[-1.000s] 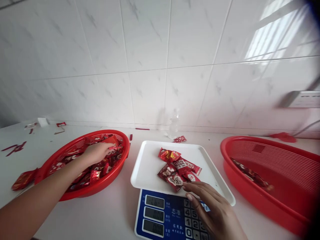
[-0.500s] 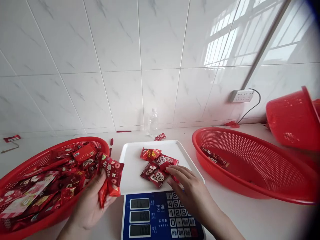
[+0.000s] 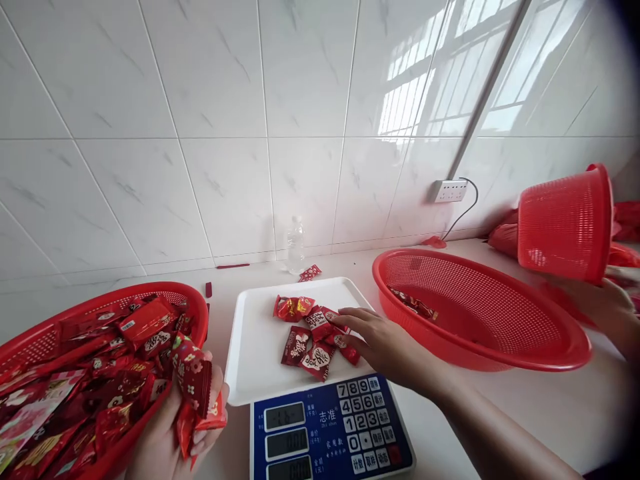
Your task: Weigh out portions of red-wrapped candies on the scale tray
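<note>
My left hand (image 3: 165, 427) is closed around several red candy packets (image 3: 193, 383), beside the right rim of a red basket (image 3: 197, 313) heaped with similar packets. The white weighing tray (image 3: 245, 353) of a blue digital scale (image 3: 300, 420) carries a small cluster of red and dark-red packets (image 3: 317, 360). Over the right side of that cluster is my right hand (image 3: 375, 333), fingers stretched out and the fingertips at the packets. It lifts nothing. What lies under the fingers is partly hidden.
To the right stands another red basket (image 3: 480, 360) with a few packets inside. Beyond it, another person's hand (image 3: 600, 303) is by a tilted red basket (image 3: 563, 227). A clear bottle (image 3: 295, 247) and a loose packet (image 3: 310, 273) are behind the tray, near the tiled wall.
The camera view has turned rightward. My right hand has drawn slightly back, uncovering another red packet on the tray. My left hand still holds its packets. The tilted basket at far right shows more fully.
</note>
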Available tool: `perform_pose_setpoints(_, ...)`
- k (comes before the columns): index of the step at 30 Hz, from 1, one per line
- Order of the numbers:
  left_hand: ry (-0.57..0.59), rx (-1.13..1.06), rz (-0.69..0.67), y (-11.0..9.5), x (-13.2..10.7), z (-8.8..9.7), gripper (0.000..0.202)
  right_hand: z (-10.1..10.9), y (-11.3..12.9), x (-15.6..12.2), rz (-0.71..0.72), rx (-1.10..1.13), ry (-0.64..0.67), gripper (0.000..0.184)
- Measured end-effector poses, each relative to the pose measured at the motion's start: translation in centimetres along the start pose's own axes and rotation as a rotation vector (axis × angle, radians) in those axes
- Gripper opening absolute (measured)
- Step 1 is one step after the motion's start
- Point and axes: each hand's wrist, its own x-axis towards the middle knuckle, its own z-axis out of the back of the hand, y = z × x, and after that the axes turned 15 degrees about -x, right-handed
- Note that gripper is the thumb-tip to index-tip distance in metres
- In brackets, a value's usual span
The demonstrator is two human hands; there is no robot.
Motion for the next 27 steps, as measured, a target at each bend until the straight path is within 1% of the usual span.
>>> perform_pose_setpoints(3,0.017,0.003,0.002,-0.1,0.1,-0.1,0.02,-0.2,-0.8,1.1,-0.017,-0.016,0.054,0.033)
perform_pose_setpoints(7,0.04,0.022,0.001,-0.2,0.3,0.0,0.02,-0.3,-1.3,2.4,-0.028,-0.022,0.039,0.031)
perform_pose_setpoints(11,0.055,0.022,0.004,-0.2,0.4,0.2,0.022,-0.1,-1.1,3.6,-0.019,-0.001,0.008,0.028)
perform_pose_setpoints(14,0.039,0.034,0.007,-0.1,0.4,0.3,0.022,0.2,-0.2,4.9,0.064,0.037,0.026,0.035)
perform_pose_setpoints(17,0.043,0.018,0.012,-0.1,0.5,0.2,0.023,0.3,0.9,6.5,0.174,0.07,0.092,0.045)
perform_pose_setpoints(20,0.028,0.006,0.003,-0.1,0.5,0.1,0.026,0.3,1.6,7.5,0.255,0.091,0.153,0.049)
perform_pose_setpoints(23,0.029,0.031,-0.019,-0.1,0.6,-0.1,0.024,0.3,1.8,7.5,0.309,0.095,0.195,0.047)
perform_pose_setpoints(27,0.044,0.054,-0.034,0.0,0.6,0.0,0.023,0.2,1.7,6.6,0.31,0.067,0.254,0.048)
